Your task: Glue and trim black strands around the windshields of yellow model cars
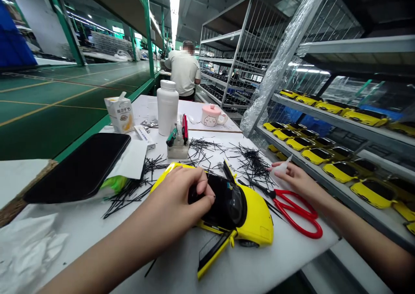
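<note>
A yellow toy car (pixel 256 207) with a black roof stands on the white table, its two doors swung out. Over its roof is my left hand (pixel 181 194), closed with thumb and fingers curled together; what is in them, if anything, I cannot make out. To the right, my right hand (pixel 300 179) grips a small white glue bottle (pixel 281 167) with a thin pointed nozzle directed up. Red-handled scissors (pixel 296 212) lie between the car and my right forearm. Thin black strips (pixel 254 162) are heaped just left of the bottle.
Behind the car stand a small holder (pixel 177 150) with tools, a white bottle (pixel 167 108), a pink-lidded mug (pixel 212 116) and a drink carton (pixel 120 114). A black tablet-like slab (pixel 81 166) lies left. Shelves of yellow cars (pixel 317 155) line the right. A person (pixel 184 71) sits ahead.
</note>
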The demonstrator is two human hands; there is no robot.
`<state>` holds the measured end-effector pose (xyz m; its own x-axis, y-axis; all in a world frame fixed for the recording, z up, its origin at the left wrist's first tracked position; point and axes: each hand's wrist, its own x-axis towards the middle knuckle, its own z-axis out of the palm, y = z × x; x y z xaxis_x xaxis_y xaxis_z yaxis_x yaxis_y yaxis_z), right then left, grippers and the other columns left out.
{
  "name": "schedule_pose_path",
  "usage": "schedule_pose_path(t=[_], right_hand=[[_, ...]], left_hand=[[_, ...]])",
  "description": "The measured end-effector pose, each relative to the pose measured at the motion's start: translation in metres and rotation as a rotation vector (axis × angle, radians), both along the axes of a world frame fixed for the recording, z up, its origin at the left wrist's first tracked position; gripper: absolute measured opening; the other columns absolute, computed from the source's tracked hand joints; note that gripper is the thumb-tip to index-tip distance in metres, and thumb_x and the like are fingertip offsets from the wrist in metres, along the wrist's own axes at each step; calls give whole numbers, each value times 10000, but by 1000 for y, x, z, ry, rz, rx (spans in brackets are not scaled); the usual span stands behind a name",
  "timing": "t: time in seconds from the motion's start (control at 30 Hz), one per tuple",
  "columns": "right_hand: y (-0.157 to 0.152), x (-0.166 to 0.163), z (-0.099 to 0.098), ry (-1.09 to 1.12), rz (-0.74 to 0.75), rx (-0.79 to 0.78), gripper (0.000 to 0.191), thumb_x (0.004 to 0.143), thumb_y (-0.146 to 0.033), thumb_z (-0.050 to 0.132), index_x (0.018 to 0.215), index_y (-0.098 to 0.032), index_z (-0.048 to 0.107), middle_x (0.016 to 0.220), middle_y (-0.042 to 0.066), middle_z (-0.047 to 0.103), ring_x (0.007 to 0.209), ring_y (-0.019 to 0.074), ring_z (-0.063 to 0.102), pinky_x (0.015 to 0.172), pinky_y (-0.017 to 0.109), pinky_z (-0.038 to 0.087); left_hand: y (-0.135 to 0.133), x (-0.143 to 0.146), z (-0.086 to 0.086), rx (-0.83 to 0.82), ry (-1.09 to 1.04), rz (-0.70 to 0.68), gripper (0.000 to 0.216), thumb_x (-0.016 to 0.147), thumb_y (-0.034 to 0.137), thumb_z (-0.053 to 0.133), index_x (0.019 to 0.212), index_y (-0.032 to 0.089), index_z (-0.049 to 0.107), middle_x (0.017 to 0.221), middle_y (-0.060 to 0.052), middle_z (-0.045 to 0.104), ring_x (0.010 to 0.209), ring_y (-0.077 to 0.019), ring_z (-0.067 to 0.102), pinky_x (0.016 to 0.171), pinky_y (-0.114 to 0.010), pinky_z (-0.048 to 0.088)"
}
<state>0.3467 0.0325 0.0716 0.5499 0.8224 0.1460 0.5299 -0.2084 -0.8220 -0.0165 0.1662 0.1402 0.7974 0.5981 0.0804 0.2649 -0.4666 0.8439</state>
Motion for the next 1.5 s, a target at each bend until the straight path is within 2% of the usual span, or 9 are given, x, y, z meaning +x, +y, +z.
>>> schedule_pose_path(t=[0.17, 0.2, 0.27, 0.33, 0.43, 0.5, 0.67, 0.87, 1.5], right_hand=[[23, -66, 36, 182, 166, 152, 432, 883, -586, 710, 1135, -301, 506, 988, 30, 769, 663, 190, 644, 593, 327, 532], [24, -83, 45, 200, 218, 156, 435, 864, -575, 745, 1142, -312, 537, 954, 7, 761, 597, 163, 587, 543, 301, 490], [24, -115, 58, 108, 295, 233, 348, 834, -473, 828, 1085, -313, 649, 894, -16, 719, 664, 153, 602, 540, 262, 463], [24, -140, 61, -16, 409, 367, 187, 879, -423, 801, 946, -297, 681, 804, -34, 657, 625, 129, 575, 495, 244, 424], [27, -161, 53, -84, 689, 476, 228, 993, -422, 641, 831, -263, 656, 687, -31, 631, 515, 123, 557, 451, 258, 435], [30, -165, 46, -155, 817, 463, 263, 1030, -398, 567, 835, -251, 664, 657, -10, 670, 489, 139, 603, 459, 266, 483], [32, -170, 44, -473, 906, 380, 309, 1097, -356, 371, 914, -263, 602, 627, 16, 688, 491, 176, 665, 489, 282, 540], [31, -177, 48, -634, 933, 356, 254, 1103, -335, 372, 928, -266, 543, 583, -5, 669, 456, 164, 643, 475, 280, 516], [33, -174, 49, -712, 1004, 350, 230, 1088, -314, 390, 923, -260, 539, 575, 8, 660, 531, 193, 701, 506, 288, 537]], left_hand=[[6, -4, 5, -187, 56, -24, 298, 859, 260, 628, 716, 234, 368, 812, 42, 658, 790, -190, 576, 695, -315, 390], [8, -5, 6, -213, 66, -31, 294, 862, 242, 633, 723, 232, 375, 816, 48, 656, 788, -182, 572, 694, -308, 394], [11, -7, 6, -229, 98, -36, 285, 871, 226, 642, 730, 230, 395, 790, 58, 630, 767, -172, 553, 674, -296, 388], [12, -8, 5, -194, 126, -25, 280, 877, 227, 654, 725, 228, 418, 741, 65, 587, 733, -166, 524, 636, -290, 368], [12, -8, 4, -105, 144, -4, 288, 871, 218, 675, 700, 225, 444, 681, 69, 544, 685, -159, 492, 593, -287, 343], [10, -7, 4, -71, 134, 11, 283, 868, 209, 679, 682, 224, 467, 665, 69, 554, 668, -158, 497, 578, -285, 344], [6, -5, 6, -64, 199, 47, 259, 850, 168, 665, 649, 237, 516, 627, 61, 588, 653, -175, 529, 541, -288, 340], [7, -4, 6, -59, 193, 69, 249, 803, 119, 667, 640, 238, 521, 606, 57, 596, 608, -169, 519, 513, -302, 316], [7, -6, 6, -49, 197, 56, 259, 822, 131, 646, 628, 238, 511, 616, 49, 599, 639, -181, 526, 558, -303, 338]])
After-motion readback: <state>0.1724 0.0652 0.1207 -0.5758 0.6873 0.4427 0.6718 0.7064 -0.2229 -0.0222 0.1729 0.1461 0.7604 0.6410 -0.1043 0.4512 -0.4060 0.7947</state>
